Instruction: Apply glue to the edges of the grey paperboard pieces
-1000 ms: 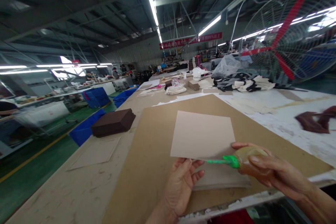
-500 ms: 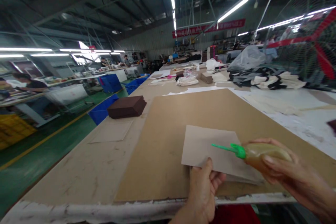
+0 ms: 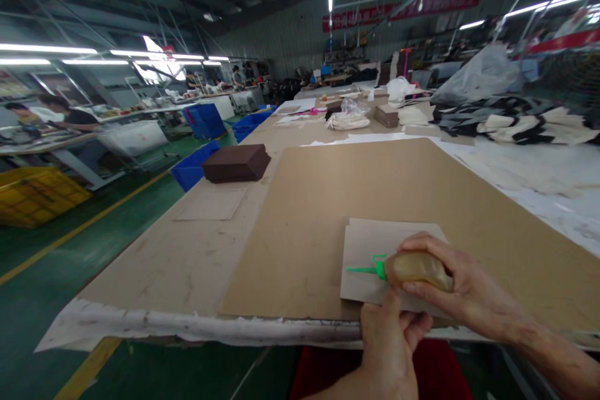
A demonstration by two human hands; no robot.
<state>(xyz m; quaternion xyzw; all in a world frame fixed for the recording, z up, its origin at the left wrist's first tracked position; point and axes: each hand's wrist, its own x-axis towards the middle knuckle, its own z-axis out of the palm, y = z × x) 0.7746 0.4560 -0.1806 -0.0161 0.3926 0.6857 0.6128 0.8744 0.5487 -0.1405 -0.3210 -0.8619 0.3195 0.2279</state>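
Note:
A soft squeeze bottle (image 3: 417,270) of amber liquid, with a green nozzle, lies tilted on its side in my right hand (image 3: 469,290). My right fingers wrap around it. The nozzle tip hovers over or touches the left part of a beige rectangular sheet (image 3: 363,244); I cannot tell which. At the sheet's near edge, my left hand (image 3: 389,340) pinches it, thumb on top and fingers curled below. Another layer seems to show under the sheet. Both rest over a large tan board (image 3: 300,250) at the table's front edge.
A stack of dark brown pieces (image 3: 237,162) sits at the left, behind a single beige sheet (image 3: 210,204). Plastic-wrapped bundles (image 3: 347,117) and a small stack of cards (image 3: 387,115) lie farther back. Black and cream fabric (image 3: 529,122) is heaped at right. Blue bins (image 3: 194,165) stand beside the table.
My right hand has brought the bottle left across the sheet, close to my left thumb. My left hand still grips the near edge. The view has shifted, with the table appearing higher.

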